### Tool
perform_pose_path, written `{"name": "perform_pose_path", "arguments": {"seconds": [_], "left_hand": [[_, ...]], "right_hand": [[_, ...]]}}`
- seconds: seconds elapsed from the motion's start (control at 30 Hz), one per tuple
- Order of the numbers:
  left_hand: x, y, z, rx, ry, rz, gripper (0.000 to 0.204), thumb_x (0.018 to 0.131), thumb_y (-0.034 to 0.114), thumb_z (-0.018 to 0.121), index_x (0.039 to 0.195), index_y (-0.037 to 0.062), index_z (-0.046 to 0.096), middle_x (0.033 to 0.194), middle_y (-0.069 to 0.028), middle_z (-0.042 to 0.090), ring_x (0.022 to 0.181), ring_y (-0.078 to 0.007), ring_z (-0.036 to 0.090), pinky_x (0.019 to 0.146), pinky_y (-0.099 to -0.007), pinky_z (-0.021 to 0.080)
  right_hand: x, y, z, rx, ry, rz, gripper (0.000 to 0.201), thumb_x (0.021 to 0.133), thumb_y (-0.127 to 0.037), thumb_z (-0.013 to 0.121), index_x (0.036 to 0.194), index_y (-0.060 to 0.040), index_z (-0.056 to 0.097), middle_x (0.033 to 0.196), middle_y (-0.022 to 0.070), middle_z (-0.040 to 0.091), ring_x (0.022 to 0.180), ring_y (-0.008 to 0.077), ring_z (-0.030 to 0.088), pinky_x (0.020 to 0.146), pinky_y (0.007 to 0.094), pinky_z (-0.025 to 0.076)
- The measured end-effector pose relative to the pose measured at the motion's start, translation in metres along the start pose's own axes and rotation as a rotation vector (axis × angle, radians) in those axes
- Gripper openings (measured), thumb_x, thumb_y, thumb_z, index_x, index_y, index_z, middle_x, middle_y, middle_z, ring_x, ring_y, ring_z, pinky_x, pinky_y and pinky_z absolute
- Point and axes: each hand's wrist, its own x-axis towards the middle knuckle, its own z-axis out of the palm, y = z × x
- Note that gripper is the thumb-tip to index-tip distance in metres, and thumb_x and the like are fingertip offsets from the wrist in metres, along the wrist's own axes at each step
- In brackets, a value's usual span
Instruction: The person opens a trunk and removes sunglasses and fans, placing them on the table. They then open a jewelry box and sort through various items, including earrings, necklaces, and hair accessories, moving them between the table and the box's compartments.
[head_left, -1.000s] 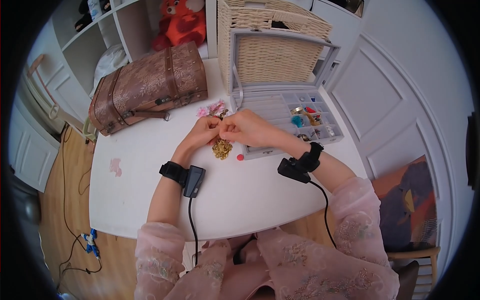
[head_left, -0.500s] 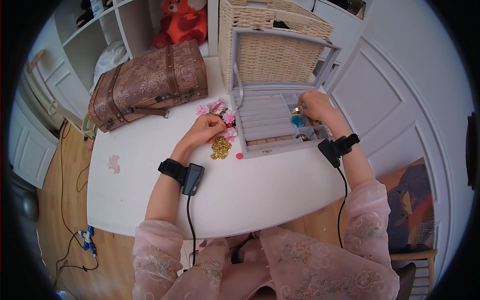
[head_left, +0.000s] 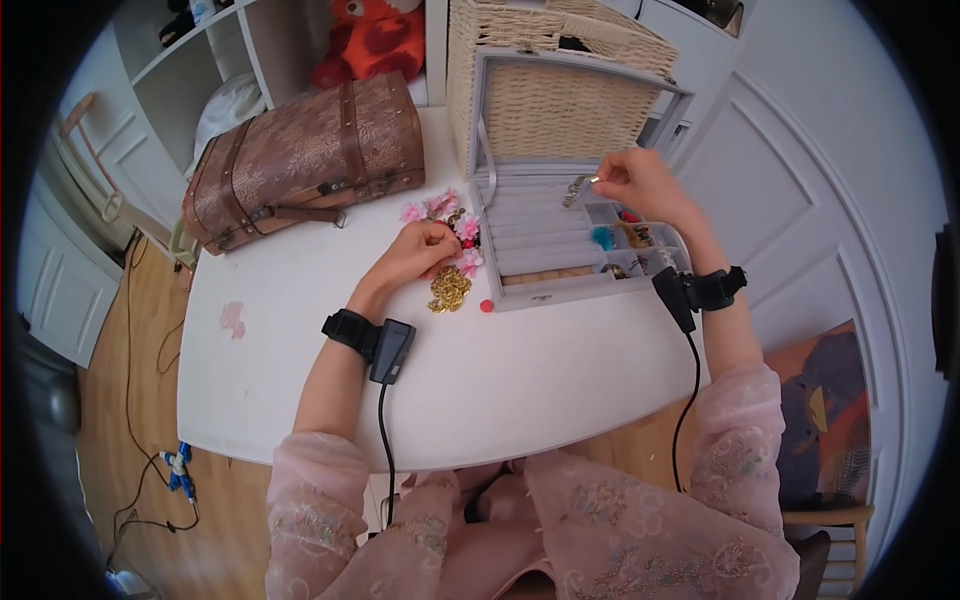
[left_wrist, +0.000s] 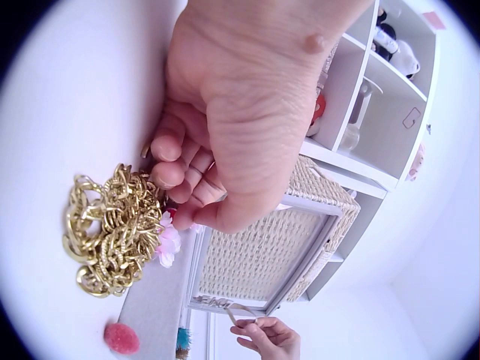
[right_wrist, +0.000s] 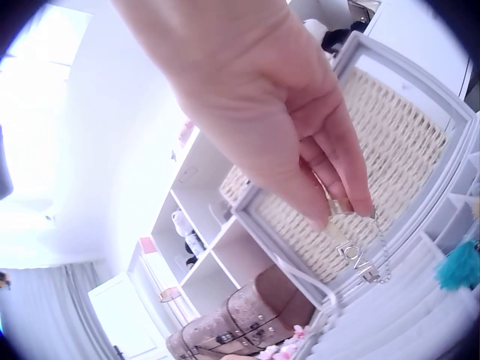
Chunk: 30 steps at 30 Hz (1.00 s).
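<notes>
My right hand (head_left: 640,185) is raised over the back of a grey jewelry box (head_left: 580,291), pinching a metal bracelet (right_wrist: 358,261) between thumb and fingers. The bracelet hangs down and carries letters that read LOVE. On the white table, left of the box, my left hand (head_left: 415,250) rests with loosely curled fingers beside pink flowers (head_left: 467,228). Just in front of it lies a heaped gold chain (left_wrist: 112,232). The left wrist view shows nothing between that hand's thumb and fingers. A small red pom-pom (left_wrist: 121,338) lies near the box's front corner.
The box lid stands up against a wicker basket (head_left: 500,35). Ring rolls fill the box's left part; small compartments on the right hold trinkets and a teal tassel (head_left: 601,237). A brown suitcase (head_left: 310,160) sits at the back left of the table (head_left: 300,390).
My right hand has left the left hand, reached into the box's compartments, and risen with the bracelet in its fingers. The left hand has stayed by the flowers.
</notes>
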Motion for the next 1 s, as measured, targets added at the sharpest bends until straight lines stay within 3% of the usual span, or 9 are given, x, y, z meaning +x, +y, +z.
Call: {"name": "perform_pose_path", "arguments": {"seconds": [0.07,0.13,0.37,0.43,0.57,0.67,0.73,1.0], "left_hand": [[0.0,0.001,-0.001,0.003,0.006,-0.005,0.016,0.084,0.013,0.056,0.076,-0.0003,0.06,0.054,0.0001,0.05,0.041,-0.0056,0.042,0.039,-0.0213,0.03],[0.0,-0.001,-0.001,-0.013,-0.013,-0.004,0.016,0.084,0.013,0.055,0.077,-0.0003,0.06,0.056,0.0001,0.05,0.041,-0.0057,0.042,0.039,-0.0213,0.03],[-0.001,0.002,-0.001,-0.002,-0.012,-0.009,0.017,0.085,0.013,0.055,0.076,-0.0003,0.061,0.056,0.0,0.05,0.042,-0.0058,0.042,0.039,-0.0214,0.03],[-0.001,0.001,-0.001,-0.021,-0.021,-0.012,0.017,0.085,0.014,0.055,0.076,0.0,0.061,0.056,0.0,0.05,0.042,-0.006,0.043,0.039,-0.0214,0.031],[0.001,-0.003,-0.003,-0.016,-0.021,0.005,0.017,0.085,0.014,0.055,0.076,0.0002,0.061,0.056,-0.0001,0.051,0.042,-0.0062,0.043,0.039,-0.0215,0.031],[0.001,-0.004,-0.003,-0.02,-0.026,0.029,0.017,0.085,0.014,0.055,0.076,0.0003,0.06,0.057,-0.0001,0.051,0.042,-0.0063,0.044,0.039,-0.0218,0.031],[0.001,-0.002,-0.003,-0.005,-0.018,-0.009,0.017,0.085,0.014,0.056,0.076,0.0003,0.06,0.057,-0.0003,0.051,0.042,-0.0064,0.044,0.039,-0.0222,0.032],[0.002,-0.002,-0.002,0.021,-0.009,-0.002,0.015,0.084,0.013,0.057,0.076,0.0004,0.061,0.055,0.0002,0.05,0.041,-0.0063,0.044,0.039,-0.0222,0.031]], "right_hand": [[-0.002,-0.02,-0.001,0.068,-0.013,-0.009,0.017,0.074,-0.012,0.072,0.078,0.0022,0.064,0.071,0.0132,0.066,0.067,0.0187,0.064,0.063,0.0286,0.049],[-0.007,-0.041,-0.001,0.23,-0.083,-0.101,0.012,0.079,-0.008,0.069,0.08,0.0014,0.062,0.074,0.0038,0.063,0.069,0.0107,0.061,0.065,0.0252,0.048],[-0.016,-0.094,0.026,0.363,-0.223,-0.294,0.016,0.078,-0.012,0.07,0.083,0.0014,0.063,0.077,0.0054,0.065,0.073,0.0125,0.063,0.067,0.0256,0.05],[-0.02,-0.105,0.039,0.36,-0.274,-0.352,0.018,0.076,-0.013,0.071,0.081,0.0029,0.063,0.073,0.0104,0.066,0.069,0.017,0.065,0.066,0.0274,0.052],[-0.021,-0.109,0.067,0.44,-0.346,-0.372,0.019,0.075,-0.012,0.071,0.079,0.0039,0.062,0.072,0.0116,0.066,0.069,0.0182,0.067,0.065,0.0279,0.052],[-0.022,-0.109,0.076,0.421,-0.486,-0.293,0.018,0.079,-0.014,0.068,0.083,0.0019,0.062,0.075,0.0085,0.066,0.071,0.0156,0.065,0.067,0.0273,0.052],[-0.022,-0.105,0.085,0.496,-0.537,-0.238,0.016,0.075,-0.01,0.07,0.079,0.0026,0.061,0.073,0.012,0.067,0.07,0.0174,0.067,0.063,0.0273,0.052],[-0.032,-0.102,0.105,0.432,-0.555,-0.282,0.017,0.078,-0.012,0.068,0.087,0.0014,0.063,0.081,0.0111,0.068,0.074,0.0178,0.067,0.068,0.0287,0.051]]}}
